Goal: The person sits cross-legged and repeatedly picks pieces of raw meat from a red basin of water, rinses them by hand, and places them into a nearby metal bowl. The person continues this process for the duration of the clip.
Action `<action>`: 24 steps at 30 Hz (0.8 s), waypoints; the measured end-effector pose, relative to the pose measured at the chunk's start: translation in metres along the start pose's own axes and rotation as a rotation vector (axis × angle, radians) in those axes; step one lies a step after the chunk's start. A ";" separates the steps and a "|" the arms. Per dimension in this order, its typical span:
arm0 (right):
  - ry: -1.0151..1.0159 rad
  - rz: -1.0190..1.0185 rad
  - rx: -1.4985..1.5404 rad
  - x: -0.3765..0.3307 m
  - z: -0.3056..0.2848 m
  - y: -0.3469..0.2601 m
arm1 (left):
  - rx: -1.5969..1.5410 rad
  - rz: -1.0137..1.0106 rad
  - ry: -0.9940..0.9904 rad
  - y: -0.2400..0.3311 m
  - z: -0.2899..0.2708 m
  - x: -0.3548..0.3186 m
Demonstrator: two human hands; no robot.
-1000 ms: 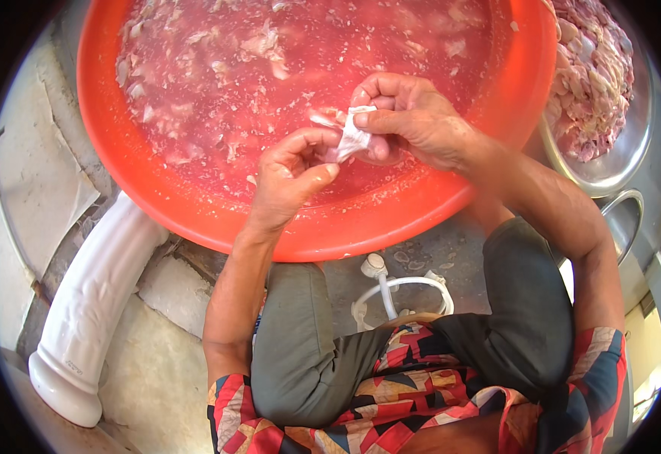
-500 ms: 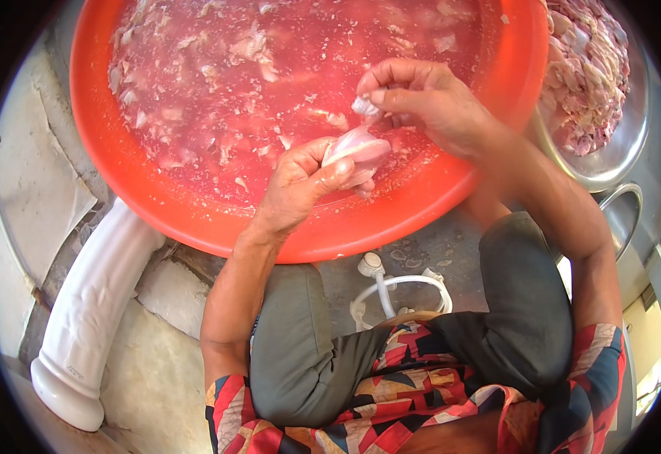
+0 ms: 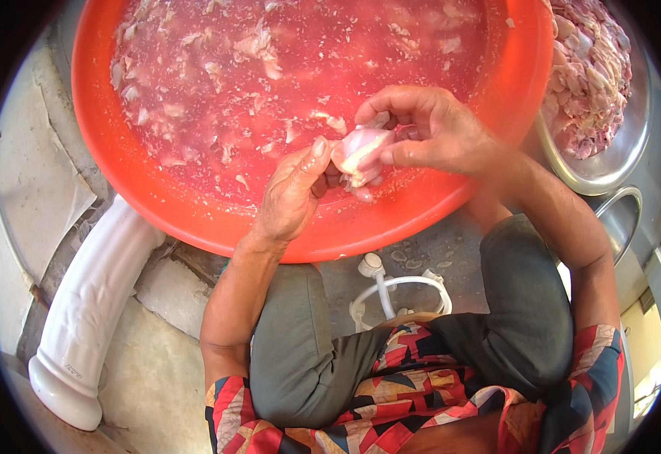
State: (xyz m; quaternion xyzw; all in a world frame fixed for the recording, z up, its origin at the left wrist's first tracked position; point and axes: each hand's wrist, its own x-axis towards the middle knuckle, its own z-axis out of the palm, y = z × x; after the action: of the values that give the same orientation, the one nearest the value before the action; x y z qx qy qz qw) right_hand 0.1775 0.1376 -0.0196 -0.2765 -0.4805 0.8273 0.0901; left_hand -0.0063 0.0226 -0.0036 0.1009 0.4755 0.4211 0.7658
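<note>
Both forearms rose from the lower frame; the left hand (image 3: pixel 294 189) and right hand (image 3: pixel 429 132) met at centre, fingers curled and pinching.

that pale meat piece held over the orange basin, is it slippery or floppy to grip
Probably slippery: the pale meat piece looks wet and glossy, held just above the pinkish water in the orange basin. Likely soft and floppy too, since it bulges between the left hand and right hand, which both pinch it. It seems light, as fingertips alone carry it.
</note>
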 end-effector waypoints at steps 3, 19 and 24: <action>-0.013 -0.067 -0.201 0.000 0.007 -0.002 | 0.042 -0.009 -0.080 0.001 -0.001 0.002; 0.323 0.016 0.162 -0.005 -0.004 -0.029 | 0.336 -0.006 -0.059 -0.003 -0.017 0.015; 0.421 -0.252 -0.274 -0.055 -0.056 -0.075 | 1.034 0.288 0.072 -0.009 -0.030 0.010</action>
State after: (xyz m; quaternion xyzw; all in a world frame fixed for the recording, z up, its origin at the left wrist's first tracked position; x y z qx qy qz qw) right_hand 0.2453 0.1953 0.0425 -0.3899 -0.5893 0.6612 0.2519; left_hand -0.0232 0.0172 -0.0311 0.5147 0.6280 0.2359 0.5339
